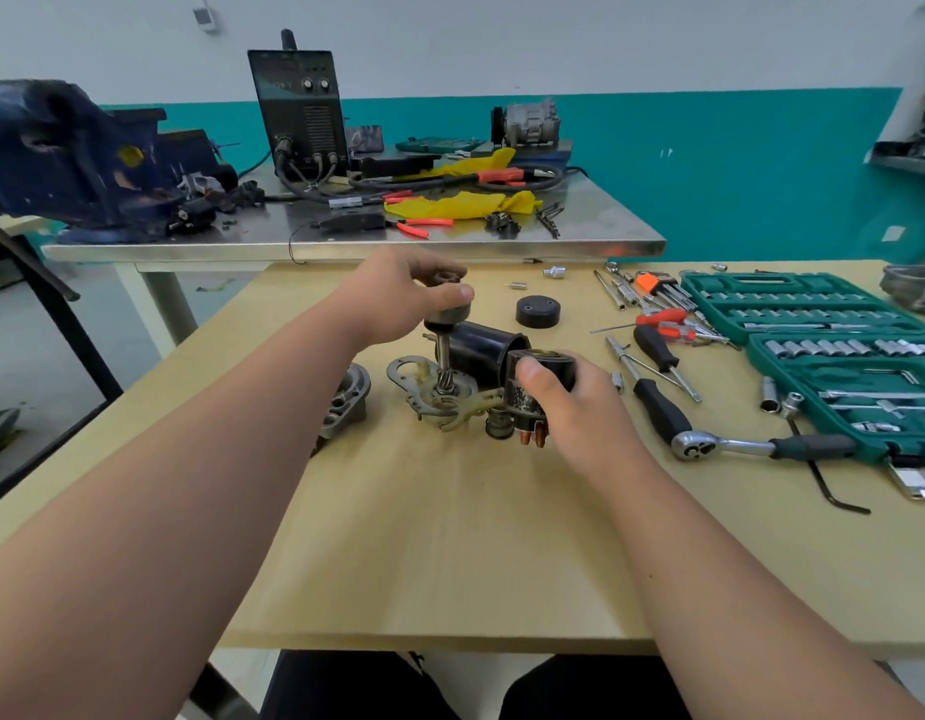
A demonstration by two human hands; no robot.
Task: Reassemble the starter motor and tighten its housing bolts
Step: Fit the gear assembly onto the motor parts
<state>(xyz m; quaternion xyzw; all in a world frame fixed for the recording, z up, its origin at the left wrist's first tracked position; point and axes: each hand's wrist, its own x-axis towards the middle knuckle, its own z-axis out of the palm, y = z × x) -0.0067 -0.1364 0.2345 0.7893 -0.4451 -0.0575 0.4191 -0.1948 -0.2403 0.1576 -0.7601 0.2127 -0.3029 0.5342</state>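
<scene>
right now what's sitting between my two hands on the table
In the head view, the black cylindrical housing lies on its side between the left hand, holding the geared shaft upright, and the right hand, gripping the solenoid.

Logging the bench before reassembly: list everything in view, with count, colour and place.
mounting plate: one, grey, table centre
geared shaft: one, grey, upright, lower end at the plate
cylindrical housing: one, black, lying behind the shaft
solenoid: one, black, right of the plate
nose casting: one, grey, left of the plate
round cap: one, black, behind the housing
ratchet: one, chrome, black grip, right
socket case: one, green, open, far right
table: one, light wood
steel bench: one, behind
vise: one, blue, bench left
welder: one, black, on the bench
left hand: grips the shaft's top
right hand: grips the solenoid
</scene>
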